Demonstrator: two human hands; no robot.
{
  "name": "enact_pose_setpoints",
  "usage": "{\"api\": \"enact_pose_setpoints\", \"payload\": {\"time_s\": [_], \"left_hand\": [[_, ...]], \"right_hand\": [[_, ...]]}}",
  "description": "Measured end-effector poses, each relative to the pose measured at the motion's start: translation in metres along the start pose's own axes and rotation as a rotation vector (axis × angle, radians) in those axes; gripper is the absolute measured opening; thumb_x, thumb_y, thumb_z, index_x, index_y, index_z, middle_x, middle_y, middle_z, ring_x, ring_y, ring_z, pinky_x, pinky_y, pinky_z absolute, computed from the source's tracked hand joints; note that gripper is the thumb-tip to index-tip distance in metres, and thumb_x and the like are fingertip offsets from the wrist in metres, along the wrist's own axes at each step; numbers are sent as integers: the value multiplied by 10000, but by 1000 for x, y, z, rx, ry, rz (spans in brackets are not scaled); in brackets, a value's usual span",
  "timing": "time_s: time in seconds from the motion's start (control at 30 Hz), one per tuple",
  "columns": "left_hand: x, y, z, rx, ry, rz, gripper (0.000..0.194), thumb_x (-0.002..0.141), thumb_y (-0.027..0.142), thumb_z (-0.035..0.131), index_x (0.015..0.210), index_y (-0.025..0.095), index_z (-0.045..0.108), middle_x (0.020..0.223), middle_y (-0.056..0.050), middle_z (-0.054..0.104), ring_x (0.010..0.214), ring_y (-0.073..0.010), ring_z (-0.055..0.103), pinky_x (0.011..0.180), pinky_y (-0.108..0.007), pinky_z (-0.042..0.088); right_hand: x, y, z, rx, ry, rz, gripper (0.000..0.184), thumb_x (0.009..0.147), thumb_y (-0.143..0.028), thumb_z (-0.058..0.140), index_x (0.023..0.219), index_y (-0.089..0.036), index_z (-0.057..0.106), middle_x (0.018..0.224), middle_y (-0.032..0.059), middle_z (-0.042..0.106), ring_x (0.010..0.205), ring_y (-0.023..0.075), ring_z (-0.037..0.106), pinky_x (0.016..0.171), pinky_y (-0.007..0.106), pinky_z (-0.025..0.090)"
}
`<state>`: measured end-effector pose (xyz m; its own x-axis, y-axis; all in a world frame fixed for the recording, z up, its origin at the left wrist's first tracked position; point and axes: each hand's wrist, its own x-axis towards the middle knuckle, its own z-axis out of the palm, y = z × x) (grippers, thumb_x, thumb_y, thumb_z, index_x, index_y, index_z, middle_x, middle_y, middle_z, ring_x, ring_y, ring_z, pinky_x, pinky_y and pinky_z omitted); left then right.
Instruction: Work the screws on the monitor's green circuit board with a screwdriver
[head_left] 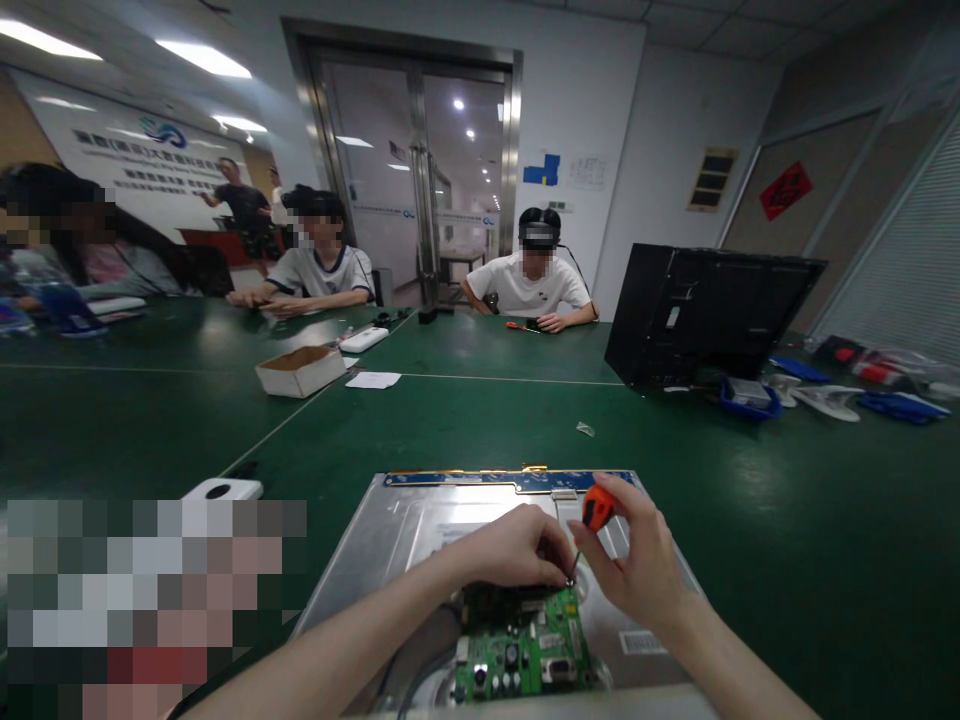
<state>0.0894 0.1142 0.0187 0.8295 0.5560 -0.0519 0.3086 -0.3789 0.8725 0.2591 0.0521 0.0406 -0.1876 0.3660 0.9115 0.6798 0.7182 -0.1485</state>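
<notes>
My right hand grips a short screwdriver by its orange and black handle. The screwdriver's thin shaft slants down to the upper right corner of a green circuit board. Right beside the tip, my left hand has its fingertips pinched together; whatever is between them is too small to make out. Beneath both hands lies a silver metal panel, with the green board on its near part. A narrow blue circuit board runs along the panel's far edge.
A black monitor housing stands at the right, beside a blue tray. A cardboard box, white paper and a white device are to the left. Several people sit around the green table.
</notes>
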Motion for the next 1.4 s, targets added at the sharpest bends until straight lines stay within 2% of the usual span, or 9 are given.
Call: {"api": "enact_pose_setpoints", "payload": {"time_s": [0.13, 0.27, 0.53, 0.87, 1.07, 1.23, 1.4], "left_hand": [[-1, 2, -1, 10, 7, 21, 182, 692, 23, 701, 790, 160, 769, 664, 33, 681, 633, -127, 603, 642, -200, 462], [-1, 5, -1, 27, 15, 9, 164, 685, 26, 708, 760, 161, 762, 639, 45, 663, 615, -114, 587, 625, -184, 454], [0, 1, 0, 25, 9, 6, 126, 697, 51, 711, 753, 156, 750, 620, 49, 618, 582, -99, 545, 591, -173, 431], [-1, 4, 1, 5, 34, -32, 149, 680, 34, 690, 746, 153, 751, 643, 40, 648, 604, -116, 563, 624, -197, 447], [0, 2, 0, -13, 16, -32, 171, 664, 32, 689, 767, 153, 754, 642, 41, 639, 600, -112, 559, 603, -191, 436], [0, 1, 1, 12, 14, -20, 164, 675, 43, 676, 769, 155, 751, 632, 39, 633, 592, -112, 550, 594, -193, 433], [1, 0, 1, 20, 15, -21, 155, 681, 59, 681, 773, 156, 759, 670, 27, 665, 617, -121, 571, 599, -195, 443]], "right_hand": [[1, 0, 2, 4, 34, -33, 380, 996, -268, 509, 1354, -213, 394, 710, -25, 615, 516, 151, 607, 464, 257, 500], [4, 0, 1, 38, 15, -52, 375, 995, -270, 507, 1351, -215, 400, 672, -42, 581, 511, 150, 586, 451, 248, 469], [5, -6, -4, 110, -81, -5, 489, 935, -157, 456, 1414, -196, 365, 815, 34, 681, 580, 164, 635, 495, 274, 518], [3, -2, 1, 40, -15, -31, 440, 958, -200, 515, 1380, -216, 392, 685, -28, 603, 523, 152, 594, 455, 250, 475], [2, 0, 0, 37, -49, 28, 485, 941, -212, 517, 1406, -225, 383, 787, 10, 678, 534, 151, 613, 469, 253, 504], [3, -2, -3, 116, -100, 15, 543, 917, -157, 472, 1448, -196, 365, 851, 49, 710, 579, 163, 649, 504, 279, 526], [4, -4, -2, 91, -63, 25, 519, 910, -148, 485, 1417, -213, 394, 741, -1, 659, 530, 144, 608, 460, 243, 485]]}}
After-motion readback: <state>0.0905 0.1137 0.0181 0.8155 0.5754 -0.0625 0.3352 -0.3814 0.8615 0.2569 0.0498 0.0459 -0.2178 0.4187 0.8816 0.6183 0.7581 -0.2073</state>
